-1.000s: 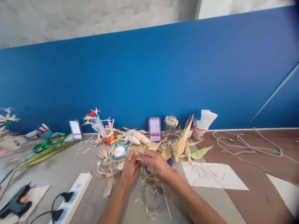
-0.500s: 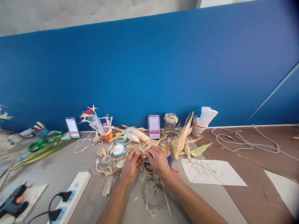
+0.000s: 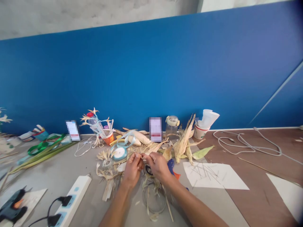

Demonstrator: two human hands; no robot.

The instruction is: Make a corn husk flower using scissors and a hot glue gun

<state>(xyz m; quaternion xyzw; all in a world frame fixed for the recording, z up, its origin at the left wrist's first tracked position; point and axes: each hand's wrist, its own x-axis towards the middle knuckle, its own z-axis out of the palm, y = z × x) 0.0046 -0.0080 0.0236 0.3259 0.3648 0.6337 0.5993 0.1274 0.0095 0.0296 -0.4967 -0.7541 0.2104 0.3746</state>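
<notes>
My left hand and my right hand meet fingertip to fingertip over a heap of dried corn husk strips in the middle of the grey table. Both hands pinch a small pale piece of husk between them; its exact shape is too small to make out. A light blue ribbon roll lies just beyond my left hand. Blue-handled scissors peek out behind my right wrist.
Dried corn cobs in husks, a glass jar, paper cups and an orange cup line the blue partition. A white power strip and glue gun lie left. White paper and a cable lie right.
My hands have stayed together over the husks, shifting slightly nearer me while the fingers work the small piece. The view tilted a little.
</notes>
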